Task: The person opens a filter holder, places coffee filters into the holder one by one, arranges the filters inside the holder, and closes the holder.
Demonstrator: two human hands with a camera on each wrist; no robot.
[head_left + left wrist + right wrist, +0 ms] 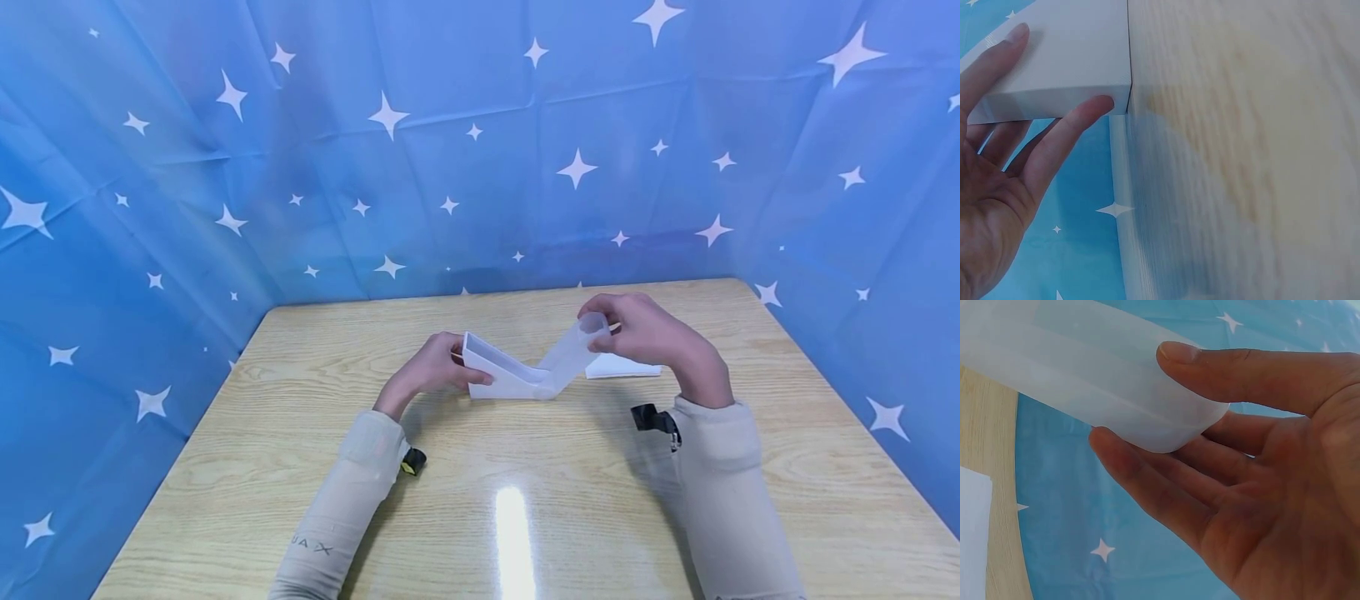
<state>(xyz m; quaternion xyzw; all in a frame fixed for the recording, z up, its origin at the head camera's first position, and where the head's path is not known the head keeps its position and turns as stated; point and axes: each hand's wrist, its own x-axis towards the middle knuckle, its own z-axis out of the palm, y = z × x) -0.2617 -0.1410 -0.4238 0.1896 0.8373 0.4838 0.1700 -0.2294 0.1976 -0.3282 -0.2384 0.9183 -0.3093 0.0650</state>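
Note:
A white narrow box (498, 375) sits low over the middle of the table with its long top side open. Hinged to its right end, a frosted translucent lid (566, 358) slants up to the right, so the two make a V. My left hand (435, 367) grips the box's left end, thumb and fingers on opposite sides, as the left wrist view shows at the white wall (1072, 56). The lid's rounded free end (1160, 419) is between the thumb and fingers of my right hand (648, 329). The box's inside is mostly hidden.
A flat white sheet-like thing (622, 367) lies on the wooden table (450, 517) behind and below my right hand. Blue cloth (480, 167) with white stars hangs at the back and both sides. Dark straps (656, 419) sit at the sleeve cuffs.

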